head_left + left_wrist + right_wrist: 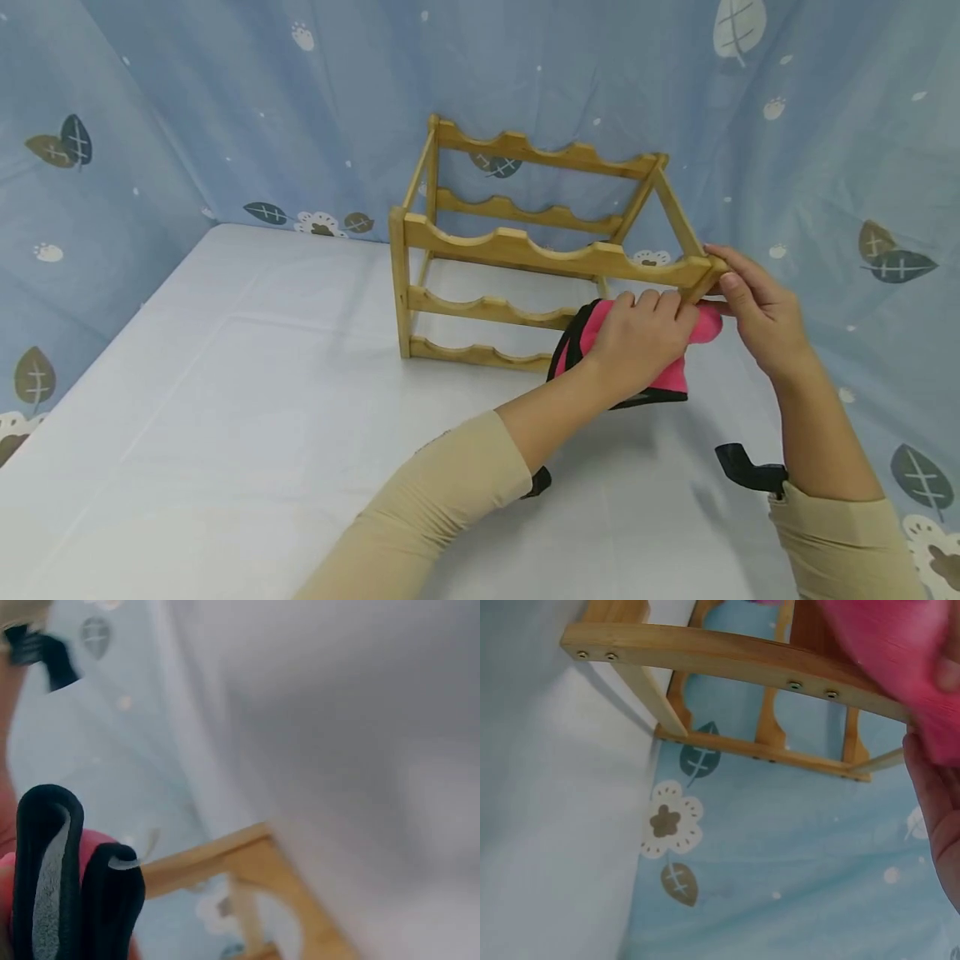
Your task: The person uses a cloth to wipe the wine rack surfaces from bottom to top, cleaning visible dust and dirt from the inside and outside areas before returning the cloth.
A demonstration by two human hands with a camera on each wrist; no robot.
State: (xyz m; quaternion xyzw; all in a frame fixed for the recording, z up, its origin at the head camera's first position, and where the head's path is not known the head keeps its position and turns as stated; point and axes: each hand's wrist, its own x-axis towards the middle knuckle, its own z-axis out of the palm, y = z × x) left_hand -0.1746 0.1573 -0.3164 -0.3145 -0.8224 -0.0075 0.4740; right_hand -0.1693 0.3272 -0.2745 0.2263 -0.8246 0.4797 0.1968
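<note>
A wooden wine rack (pixel 480 242) with scalloped rails stands on the white table by the curtain. My left hand (pixel 648 333) grips a folded pink cloth with black edging (pixel 671 379) and holds it around the front right post. Its dark folded edge (pixel 49 855), grey inside, shows in the left wrist view. At the rack's top right front corner, my right hand (pixel 768 312) pinches the wood between thumb and fingers. In the right wrist view the pink cloth (pixel 900 652) lies over the end of the post, right beside the right hand's fingers (pixel 930 787).
A white cloth-covered table (pixel 247 433) extends to the left and front of the rack. Blue curtains (pixel 570 75) printed with leaves and flowers hang close behind and to the right. A black wrist mount (pixel 750 471) juts from the right forearm.
</note>
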